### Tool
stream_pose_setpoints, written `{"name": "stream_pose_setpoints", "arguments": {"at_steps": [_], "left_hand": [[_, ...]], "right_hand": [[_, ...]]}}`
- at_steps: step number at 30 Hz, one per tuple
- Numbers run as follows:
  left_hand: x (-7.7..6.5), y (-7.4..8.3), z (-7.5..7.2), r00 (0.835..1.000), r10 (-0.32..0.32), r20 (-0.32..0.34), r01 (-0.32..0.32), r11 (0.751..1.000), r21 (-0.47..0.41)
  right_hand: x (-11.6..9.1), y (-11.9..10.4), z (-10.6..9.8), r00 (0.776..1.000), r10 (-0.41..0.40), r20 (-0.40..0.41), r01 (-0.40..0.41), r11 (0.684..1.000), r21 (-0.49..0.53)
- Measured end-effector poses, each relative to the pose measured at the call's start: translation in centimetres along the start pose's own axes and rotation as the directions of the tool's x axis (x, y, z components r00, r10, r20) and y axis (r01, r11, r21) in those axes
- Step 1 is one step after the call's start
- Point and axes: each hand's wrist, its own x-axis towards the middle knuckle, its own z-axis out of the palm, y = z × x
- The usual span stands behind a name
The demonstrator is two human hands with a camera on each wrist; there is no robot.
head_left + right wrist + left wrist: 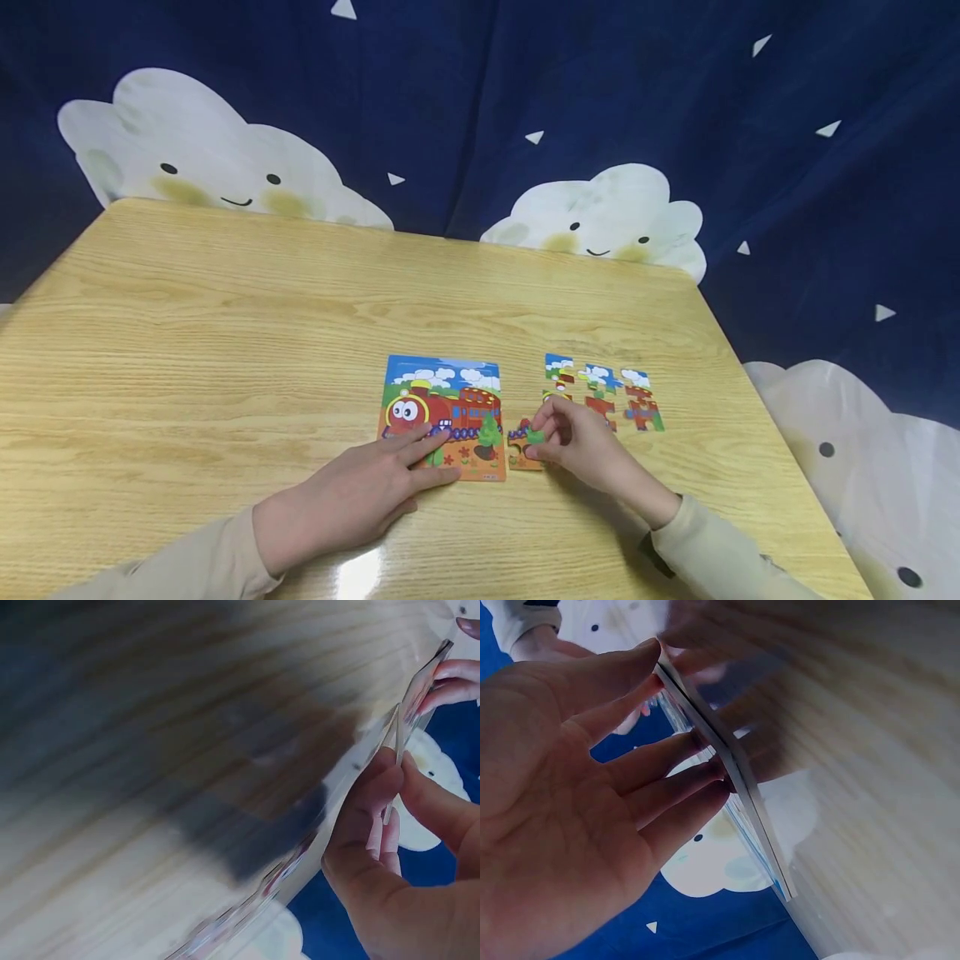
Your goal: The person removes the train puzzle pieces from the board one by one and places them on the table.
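Note:
A picture puzzle board (pixel 480 375) with a red train, blue sky and orange ground lies on the table. My left hand (pixel 352 500) rests across its lower left part with the fingers extended. In the left wrist view, those fingertips touch the board's face near its edge (pixel 739 769). Just right of the board, my right hand (pixel 592 450) pinches a thin puzzle piece (pixel 398 735) between thumb and forefinger. An orange-bottomed piece (pixel 519 461) shows beside the right thumb. The right fingers partly hide the pieces around them.
Behind the right hand, several loose train puzzle pieces (pixel 600 375) lie spaced in rows, including one at the right end (pixel 643 412). The wooden table (pixel 225 333) extends to a dark blue curtain (pixel 435 83) with cloud faces.

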Motion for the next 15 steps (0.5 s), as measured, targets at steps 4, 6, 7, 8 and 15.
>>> {"name": "stream_pose_setpoints", "arguments": {"at_steps": [4,6,7,8,15], "left_hand": [[-0.1,0.0,0.0,1.0,-0.007,-0.007,0.007,1.0,-0.026],[-0.2,0.0,0.0,1.0,-0.014,-0.007,0.013,0.999,-0.044],[-0.2,0.0,0.0,1.0,-0.018,-0.007,0.017,0.998,-0.053],[-0.2,0.0,0.0,1.0,-0.019,-0.006,0.018,0.998,-0.056],[-0.1,0.0,0.0,1.0,-0.022,-0.002,0.022,0.998,-0.057]], "right_hand": [[-0.8,1.1,-1.1,0.999,0.007,-0.04,-0.008,1.0,-0.024],[-1.3,1.6,-1.7,0.998,0.012,-0.069,-0.014,0.999,-0.039],[-1.6,1.9,-2.0,0.996,0.019,-0.084,-0.022,0.999,-0.043],[-1.8,2.3,-2.3,0.995,0.022,-0.101,-0.027,0.998,-0.053],[-3.9,4.8,-4.8,0.976,0.073,-0.206,-0.103,0.985,-0.139]]}}
